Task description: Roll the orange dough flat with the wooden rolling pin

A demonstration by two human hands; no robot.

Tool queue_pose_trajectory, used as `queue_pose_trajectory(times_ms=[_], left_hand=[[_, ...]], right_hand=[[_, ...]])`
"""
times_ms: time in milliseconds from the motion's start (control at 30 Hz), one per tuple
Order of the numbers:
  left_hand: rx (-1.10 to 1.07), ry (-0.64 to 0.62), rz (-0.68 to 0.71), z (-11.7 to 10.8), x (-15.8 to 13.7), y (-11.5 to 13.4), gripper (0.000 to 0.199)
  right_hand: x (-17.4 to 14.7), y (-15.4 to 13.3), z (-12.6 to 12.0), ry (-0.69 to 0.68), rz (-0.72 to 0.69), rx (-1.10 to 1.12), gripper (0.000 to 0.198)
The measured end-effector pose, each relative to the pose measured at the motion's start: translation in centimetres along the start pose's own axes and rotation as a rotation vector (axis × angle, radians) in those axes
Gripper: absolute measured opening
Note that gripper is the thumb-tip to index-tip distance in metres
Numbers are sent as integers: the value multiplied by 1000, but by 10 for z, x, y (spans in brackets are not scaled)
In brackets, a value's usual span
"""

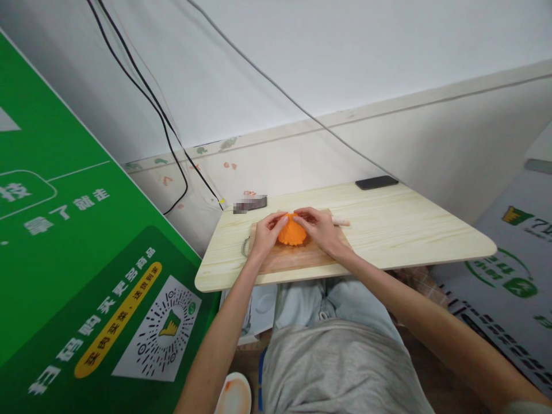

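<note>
A flat orange sheet [292, 234], dough-like with a ragged lower edge, hangs between my two hands just over a brown wooden board [297, 261]. My left hand [268, 232] pinches its upper left edge between thumb and fingers. At the upper right edge, my right hand [322, 229] grips the same sheet with thumb and fingertips. A pale rod end [342, 222] sticks out behind my right hand; the rest of it is hidden. The board has a metal handle [245, 246] on its left side.
The board lies on a pale wood-patterned table [414, 230] against the wall. A dark phone [376, 182] lies at the back right; a partly pixelated dark object [257, 202] lies back left. A green panel [86, 230] stands left. Cables hang behind. Below is a white round dish [236, 394].
</note>
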State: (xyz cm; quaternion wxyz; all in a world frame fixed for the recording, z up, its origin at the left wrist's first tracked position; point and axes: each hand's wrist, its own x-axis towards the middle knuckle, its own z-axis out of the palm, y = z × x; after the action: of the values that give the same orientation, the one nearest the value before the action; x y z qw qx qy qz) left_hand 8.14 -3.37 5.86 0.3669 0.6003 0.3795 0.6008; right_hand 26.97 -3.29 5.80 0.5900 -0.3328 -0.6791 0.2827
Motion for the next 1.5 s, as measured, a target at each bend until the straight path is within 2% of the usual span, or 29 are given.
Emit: queue_pose_trajectory(times_ms=[133,300,600,800,1100,1233,1500], left_hand=[[-13,-9,-27,0,-1,-1,47],[-17,3,-31,0,-2,-1,41],[93,-15,54,-3,-6,4,32],[88,-13,68,-2,-8,7,29],[59,20,38,1,-4,4,43],[69,5,29,0,-3,3,49],[39,-26,10,-2,0,2,45]], right_hand=[[0,1,-2,-1,-3,-8,31],[-1,-1,-4,-13,-29,-50,26],[-1,-9,-6,-94,-71,-67,27],[-1,-10,-6,-104,-83,-135,23],[-1,-8,-1,-39,-33,2,26],[-1,-8,-1,-16,-59,-8,22],[-1,-7,-2,-36,-70,-14,24]])
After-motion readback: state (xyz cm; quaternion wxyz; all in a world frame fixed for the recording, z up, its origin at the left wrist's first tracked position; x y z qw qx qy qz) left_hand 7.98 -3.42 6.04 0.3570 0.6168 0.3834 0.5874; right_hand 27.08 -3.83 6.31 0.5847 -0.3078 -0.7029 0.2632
